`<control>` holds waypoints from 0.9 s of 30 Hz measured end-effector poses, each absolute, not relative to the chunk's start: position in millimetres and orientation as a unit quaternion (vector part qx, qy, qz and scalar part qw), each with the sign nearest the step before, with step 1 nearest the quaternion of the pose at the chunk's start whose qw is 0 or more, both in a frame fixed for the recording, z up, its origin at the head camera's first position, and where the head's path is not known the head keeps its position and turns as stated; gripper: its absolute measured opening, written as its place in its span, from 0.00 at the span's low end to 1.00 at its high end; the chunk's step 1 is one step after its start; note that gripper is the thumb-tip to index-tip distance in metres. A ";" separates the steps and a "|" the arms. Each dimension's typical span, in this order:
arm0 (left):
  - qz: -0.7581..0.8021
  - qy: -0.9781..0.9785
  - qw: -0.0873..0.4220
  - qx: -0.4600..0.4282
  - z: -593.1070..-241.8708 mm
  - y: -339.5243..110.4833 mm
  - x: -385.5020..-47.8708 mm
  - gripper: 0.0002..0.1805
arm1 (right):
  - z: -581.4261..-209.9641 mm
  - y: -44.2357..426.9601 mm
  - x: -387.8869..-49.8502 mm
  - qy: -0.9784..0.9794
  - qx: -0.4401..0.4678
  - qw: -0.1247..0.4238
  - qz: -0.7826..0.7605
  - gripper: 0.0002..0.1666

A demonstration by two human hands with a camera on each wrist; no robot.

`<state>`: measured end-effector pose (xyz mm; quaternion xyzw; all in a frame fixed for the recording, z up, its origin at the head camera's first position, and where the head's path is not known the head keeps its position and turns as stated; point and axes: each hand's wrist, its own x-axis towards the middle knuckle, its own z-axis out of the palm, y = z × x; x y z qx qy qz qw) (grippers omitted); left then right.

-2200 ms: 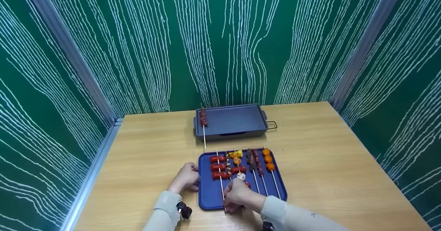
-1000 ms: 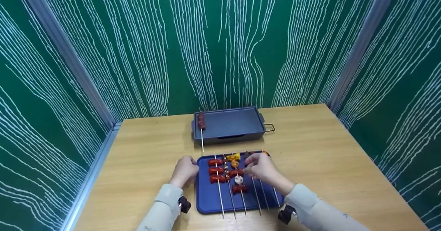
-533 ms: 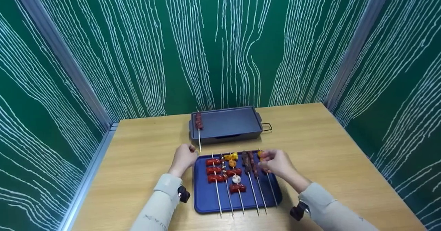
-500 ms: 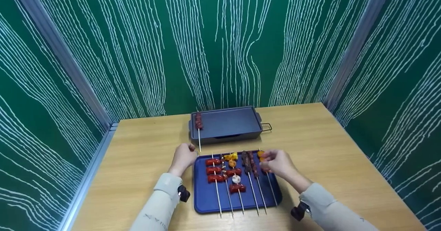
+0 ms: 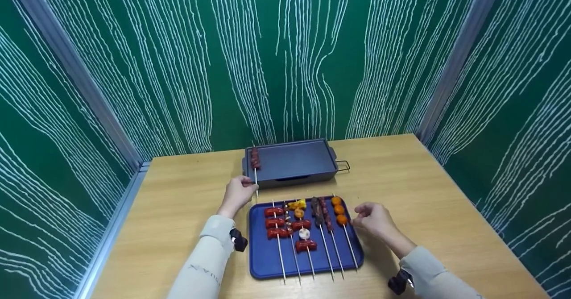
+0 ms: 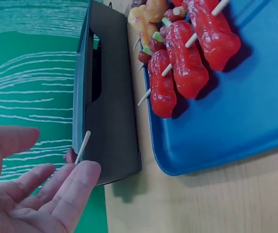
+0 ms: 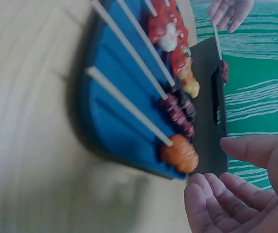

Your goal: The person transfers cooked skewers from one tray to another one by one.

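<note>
My left hand is at the stick end of a meat skewer, which lies at the left of the black grill pan with its stick over the front edge. In the left wrist view the thumb is apart from the fingers, whose tips are by the stick; whether they touch it I cannot tell. Beside the right edge of the blue tray, my right hand has loosely bent fingers and holds nothing. Nearest to it on the tray is a skewer of orange balls.
Several more skewers lie on the tray: red sausage pieces, a mixed one, a dark meat one and a reddish meat one. A wire handle sticks out right of the grill pan. Green walls enclose the wooden table.
My left hand has moved from the tray's left edge forward to the skewer on the grill pan. The right hand, earlier above the skewers, has drawn off to the tray's right.
</note>
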<state>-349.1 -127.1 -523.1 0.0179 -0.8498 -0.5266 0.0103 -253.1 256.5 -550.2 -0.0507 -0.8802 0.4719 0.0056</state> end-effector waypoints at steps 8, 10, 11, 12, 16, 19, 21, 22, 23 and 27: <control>-0.592 -0.804 -0.017 0.046 -530.2 -124.8 -359.5 0.20 | -566.8 266.3 -245.3 -0.851 -0.092 -0.037 0.516 0.23; -0.609 -0.791 -0.028 0.055 -531.3 -124.8 -361.9 0.19 | -568.8 267.2 -243.9 -0.848 -0.093 -0.042 0.519 0.24; -0.621 -0.781 -0.036 0.060 -531.9 -125.0 -362.8 0.19 | -569.8 267.5 -243.3 -0.847 -0.095 -0.047 0.521 0.24; -0.631 -0.771 -0.043 0.066 -532.4 -125.0 -363.4 0.19 | -570.8 267.9 -242.9 -0.846 -0.098 -0.051 0.521 0.25; -0.661 -0.742 -0.066 0.088 -535.8 -127.5 -363.0 0.19 | -574.6 266.6 -242.6 -0.844 -0.107 -0.071 0.520 0.26; -0.677 -0.725 -0.077 0.098 -537.8 -127.5 -362.6 0.20 | -577.2 265.5 -243.5 -0.845 -0.103 -0.080 0.518 0.27; -0.686 -0.715 -0.084 0.100 -539.9 -126.7 -362.7 0.20 | -578.3 264.2 -244.1 -0.845 -0.097 -0.084 0.519 0.28; -0.693 -0.709 -0.087 0.098 -541.2 -126.1 -362.9 0.19 | -578.8 263.5 -244.5 -0.845 -0.092 -0.086 0.519 0.27; -0.700 -0.702 -0.089 0.096 -542.3 -125.5 -363.0 0.19 | -579.5 262.7 -245.0 -0.847 -0.089 -0.086 0.517 0.27; -0.721 -0.680 -0.102 0.088 -545.2 -122.4 -364.0 0.14 | -581.8 259.3 -248.1 -0.857 -0.080 -0.083 0.501 0.25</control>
